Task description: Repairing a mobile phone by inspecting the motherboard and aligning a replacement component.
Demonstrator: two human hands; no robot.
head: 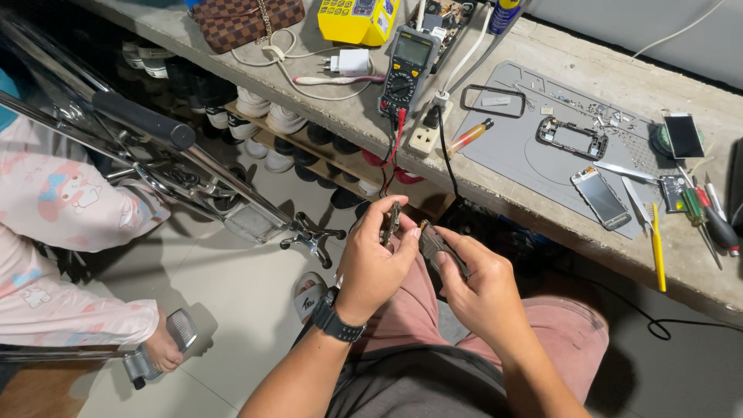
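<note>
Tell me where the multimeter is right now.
In the head view, the multimeter lies on the concrete bench at upper centre, just below the yellow box, with the white charger to its left and the grey work mat to its right.

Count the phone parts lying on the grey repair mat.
3: an empty black bezel at the mat's far left, a phone midframe at centre, a screen assembly at the near edge. Small screws are not counted.

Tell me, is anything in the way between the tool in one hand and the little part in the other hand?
Nothing visible is. The left hand pinches a small dark part, and the right hand holds a small dark tool whose tip points at it. Only a narrow open gap shows between tip and part, above the person's lap.
</note>
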